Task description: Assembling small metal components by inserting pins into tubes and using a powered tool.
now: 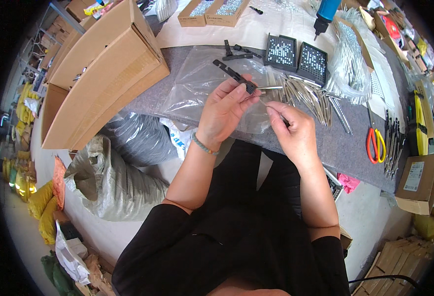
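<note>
Black shirt (222,251) is being worn nearest the camera. Black slotted part (234,74) is being gripped by left hand (225,109), fingers closed on its near end, over clear plastic (190,91) on tabletop (347,145). Thin piece (263,101) is being pinched by right hand (294,130), fingers curled.

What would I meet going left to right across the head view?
Large open brown cardboard box, bare left hand, bare right hand, scissors with red and yellow handles, small brown cardboard box with white label.
</note>
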Motion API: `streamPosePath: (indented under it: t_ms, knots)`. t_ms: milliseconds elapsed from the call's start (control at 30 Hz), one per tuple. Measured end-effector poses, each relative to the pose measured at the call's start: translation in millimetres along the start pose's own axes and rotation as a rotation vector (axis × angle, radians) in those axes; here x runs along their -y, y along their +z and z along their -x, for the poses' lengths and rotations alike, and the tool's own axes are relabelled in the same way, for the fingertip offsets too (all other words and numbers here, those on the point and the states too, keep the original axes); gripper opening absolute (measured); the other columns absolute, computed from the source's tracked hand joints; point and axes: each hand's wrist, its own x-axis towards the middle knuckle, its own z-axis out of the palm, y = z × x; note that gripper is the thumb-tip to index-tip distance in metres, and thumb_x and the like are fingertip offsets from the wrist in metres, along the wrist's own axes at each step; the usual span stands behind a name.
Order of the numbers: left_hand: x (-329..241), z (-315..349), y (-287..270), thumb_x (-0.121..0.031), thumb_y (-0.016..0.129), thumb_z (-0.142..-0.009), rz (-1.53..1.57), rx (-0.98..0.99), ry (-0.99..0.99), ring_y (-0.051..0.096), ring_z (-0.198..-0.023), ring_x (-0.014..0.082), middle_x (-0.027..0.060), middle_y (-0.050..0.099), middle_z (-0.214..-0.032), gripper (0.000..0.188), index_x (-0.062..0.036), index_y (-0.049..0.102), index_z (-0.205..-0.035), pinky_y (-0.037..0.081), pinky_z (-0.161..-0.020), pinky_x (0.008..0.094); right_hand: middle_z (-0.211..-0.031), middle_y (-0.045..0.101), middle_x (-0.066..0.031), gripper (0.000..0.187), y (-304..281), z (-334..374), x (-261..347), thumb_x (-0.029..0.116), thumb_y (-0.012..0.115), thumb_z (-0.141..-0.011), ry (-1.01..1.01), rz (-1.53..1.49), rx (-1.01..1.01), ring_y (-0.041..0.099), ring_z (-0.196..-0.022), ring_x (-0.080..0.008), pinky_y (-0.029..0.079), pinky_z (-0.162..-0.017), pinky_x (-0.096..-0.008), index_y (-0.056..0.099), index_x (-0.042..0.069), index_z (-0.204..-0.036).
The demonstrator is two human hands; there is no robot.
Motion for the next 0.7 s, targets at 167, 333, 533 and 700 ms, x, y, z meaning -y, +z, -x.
streamPosePath:
  t_ms: [167, 333, 533, 700]
  knots:
    - [8, 2, 8, -0.007, 0.053, -0.091, -0.102, -0.038, 0.038, 0.06, -0.098, 0.0196, 0.0102, 0.062, -0.107, 0.025, -0.0017, 0.056, -0.115, 0.048, -0.086, 0.0336, -0.076, 0.066, -0.0129, 0.014, -1, 1, -2, 0.009, 0.063, -0.082, 0.2, -0.262, -0.038, 0.066, -0.067, -0.0211, 0.049, -0.06, -0.0287, 0.066, 0.004, -0.095]
    - [23, 3, 8, -0.007, 0.051, -0.093, -0.108, -0.024, 0.015, 0.06, -0.098, 0.0191, 0.0109, 0.061, -0.11, 0.025, -0.0028, 0.056, -0.117, 0.048, -0.086, 0.0336, -0.075, 0.066, -0.0113, 0.016, 0, -1, -2, 0.011, 0.062, -0.083, 0.195, -0.223, -0.007, 0.065, -0.065, -0.0194, 0.048, -0.059, -0.0282, 0.064, 0.003, -0.097]
    - [36, 1, 4, -0.004, 0.052, -0.091, -0.283, -0.047, 0.029, 0.059, -0.096, 0.0167, 0.009, 0.062, -0.108, 0.025, -0.0023, 0.055, -0.116, 0.048, -0.085, 0.0327, -0.087, 0.064, -0.0159, 0.039, 8, 0, -10, 0.011, 0.058, -0.08, 0.188, 0.021, 0.042, 0.064, -0.076, -0.0319, 0.05, -0.068, -0.0393, 0.044, 0.004, -0.115]
    - [47, -2, 2, -0.004, 0.053, -0.091, -0.264, -0.031, 0.007, 0.059, -0.093, 0.0155, 0.0073, 0.062, -0.104, 0.025, -0.0019, 0.056, -0.115, 0.047, -0.085, 0.032, -0.095, 0.063, -0.0202, 0.043, 4, 4, -31, 0.007, 0.055, -0.078, 0.106, 0.001, 0.082, 0.062, -0.086, -0.037, 0.05, -0.074, -0.0425, 0.04, 0.004, -0.118]
